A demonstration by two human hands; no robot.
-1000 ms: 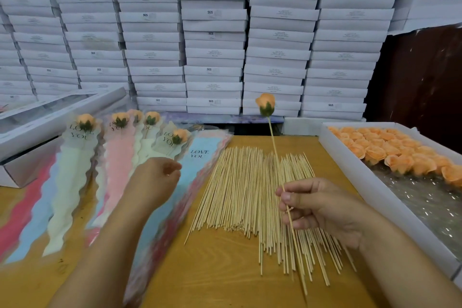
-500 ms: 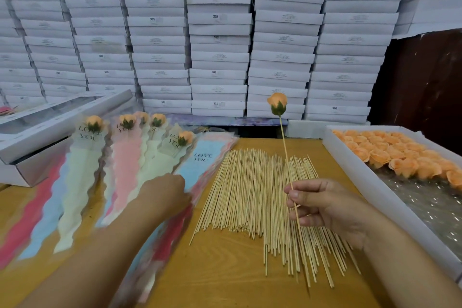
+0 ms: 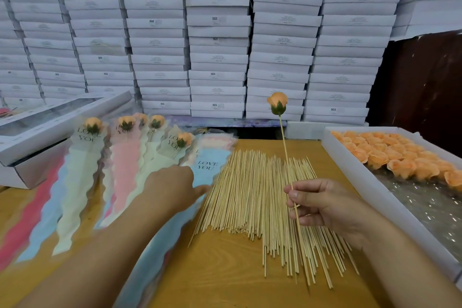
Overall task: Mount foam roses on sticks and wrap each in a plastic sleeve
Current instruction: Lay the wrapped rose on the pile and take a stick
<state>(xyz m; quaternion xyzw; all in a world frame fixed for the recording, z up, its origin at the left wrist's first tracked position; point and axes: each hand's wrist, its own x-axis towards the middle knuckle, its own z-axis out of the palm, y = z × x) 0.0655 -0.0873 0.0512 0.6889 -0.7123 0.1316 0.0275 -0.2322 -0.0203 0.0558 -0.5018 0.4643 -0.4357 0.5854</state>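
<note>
Leftward no more: since a second ago my left hand point(image 3: 172, 186) has slid right across the sleeves toward the blue sleeve point(image 3: 208, 170), the top one of the stack with "LOVE YOU" printed on it. Its fingers reach out and press on the plastic, probably to peel that one sheet free; I cannot tell whether the tips have caught an edge. My right hand point(image 3: 322, 205) pinches the stick point(image 3: 285, 147) between thumb and curled fingers, low on its length, holding it nearly upright so the mounted rose point(image 3: 278, 102) stays clear above the pile of bare sticks point(image 3: 250, 195). Wrapped roses point(image 3: 125, 132) lie fanned out at far left, out of the way. Loose rose heads wait in the white tray point(image 3: 355, 172) on my right.
</note>
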